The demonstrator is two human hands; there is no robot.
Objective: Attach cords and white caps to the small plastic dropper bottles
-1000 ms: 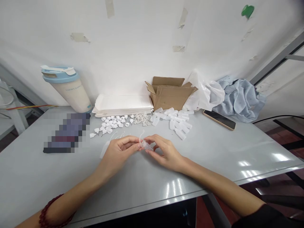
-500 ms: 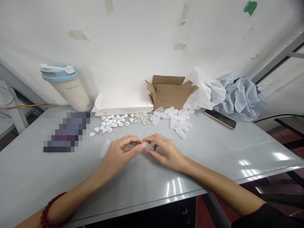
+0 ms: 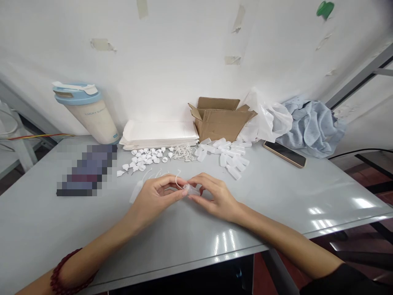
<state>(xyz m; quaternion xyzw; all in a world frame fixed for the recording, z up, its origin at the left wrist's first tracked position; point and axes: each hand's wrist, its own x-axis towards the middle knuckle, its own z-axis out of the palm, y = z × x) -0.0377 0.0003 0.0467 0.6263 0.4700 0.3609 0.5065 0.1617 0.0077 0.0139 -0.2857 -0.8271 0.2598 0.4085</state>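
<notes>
Between the fingertips of my right hand [image 3: 218, 197] lies a small translucent plastic bottle [image 3: 193, 190], its open mouth turned to the left. My left hand [image 3: 155, 196] pinches a thin white strap [image 3: 177, 178] at that mouth; the strap curls upward. Whether the strap is looped round the neck I cannot tell. Partly hidden behind my left hand, another translucent bottle [image 3: 135, 192] lies on the table with thin straps near it. Beyond the hands are white pointed caps [image 3: 149, 156], a heap of straps [image 3: 185, 153] and a pile of translucent bottles [image 3: 235, 160].
Along the wall stand a tumbler [image 3: 92, 116], a stack of white envelopes [image 3: 161, 133], an open cardboard box [image 3: 219, 126], a white plastic bag [image 3: 267, 116] and a blue cloth [image 3: 316, 127]. A phone [image 3: 285, 154] lies right; a pixelated dark object [image 3: 89, 170] lies left.
The bottle's mouth now shows more plainly between my fingertips. The strap's free end has swung left and curls over my left fingers. Both hands stay in nearly the same place.
</notes>
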